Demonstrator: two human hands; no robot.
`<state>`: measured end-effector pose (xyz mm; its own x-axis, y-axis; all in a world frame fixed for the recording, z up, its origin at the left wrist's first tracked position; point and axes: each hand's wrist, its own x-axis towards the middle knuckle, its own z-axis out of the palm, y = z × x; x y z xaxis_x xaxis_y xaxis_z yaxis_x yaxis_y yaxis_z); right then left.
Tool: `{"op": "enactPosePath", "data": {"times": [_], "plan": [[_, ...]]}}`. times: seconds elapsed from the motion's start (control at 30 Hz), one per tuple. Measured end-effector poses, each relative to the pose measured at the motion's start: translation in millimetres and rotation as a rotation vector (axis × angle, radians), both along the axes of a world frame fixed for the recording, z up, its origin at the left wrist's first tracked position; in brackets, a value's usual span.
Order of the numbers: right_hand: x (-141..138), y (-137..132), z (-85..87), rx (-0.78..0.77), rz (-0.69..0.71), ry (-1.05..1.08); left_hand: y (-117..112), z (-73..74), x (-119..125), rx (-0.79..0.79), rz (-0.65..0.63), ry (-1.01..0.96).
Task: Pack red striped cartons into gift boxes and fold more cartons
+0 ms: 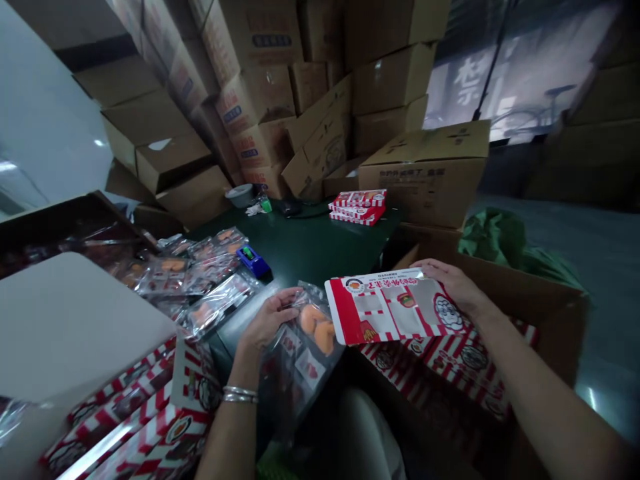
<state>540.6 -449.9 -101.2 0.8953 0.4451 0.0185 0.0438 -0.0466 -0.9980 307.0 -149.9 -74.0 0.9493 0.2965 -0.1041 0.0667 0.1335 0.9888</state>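
My left hand grips the upper edge of a clear plastic packet that shows orange rounded pieces and small printed cards inside. Between the fingers of my right hand is a red and white printed box with cut-out windows, tilted with its printed face up. The box's left end comes close to the packet; I cannot tell whether they touch. Below the box, more red-striped boxes lie inside an open carton at my right.
Similar packets lie heaped on the left of the green table, beside a blue tape dispenser. Striped boxes fill the lower left. Several boxes are stacked at the table's far edge, before piled brown cartons.
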Motion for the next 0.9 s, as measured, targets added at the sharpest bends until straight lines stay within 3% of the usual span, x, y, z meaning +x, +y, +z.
{"op": "enactPosePath", "data": {"times": [0.2,0.33,0.47,0.67,0.77,0.9], "plan": [[0.6,50.7,13.6,0.020,0.244,0.045,-6.2,-5.6,-1.5,0.029,-0.040,0.119],[11.3,90.6,18.9,0.012,0.319,0.046,6.7,-12.0,8.0,0.127,0.022,0.182],[20.8,128.9,10.4,-0.013,0.376,0.056,28.4,-18.2,8.1,0.279,0.162,0.194],[25.6,160.3,-11.8,-0.053,0.478,0.122,43.0,-25.2,-34.8,0.454,0.343,0.235],[29.6,168.6,-18.4,-0.046,0.492,0.140,36.3,-27.4,-49.4,0.428,0.261,0.283],[32.6,170.8,-21.6,-0.037,0.518,0.154,26.1,-26.8,-49.6,0.285,0.102,0.250]]}}
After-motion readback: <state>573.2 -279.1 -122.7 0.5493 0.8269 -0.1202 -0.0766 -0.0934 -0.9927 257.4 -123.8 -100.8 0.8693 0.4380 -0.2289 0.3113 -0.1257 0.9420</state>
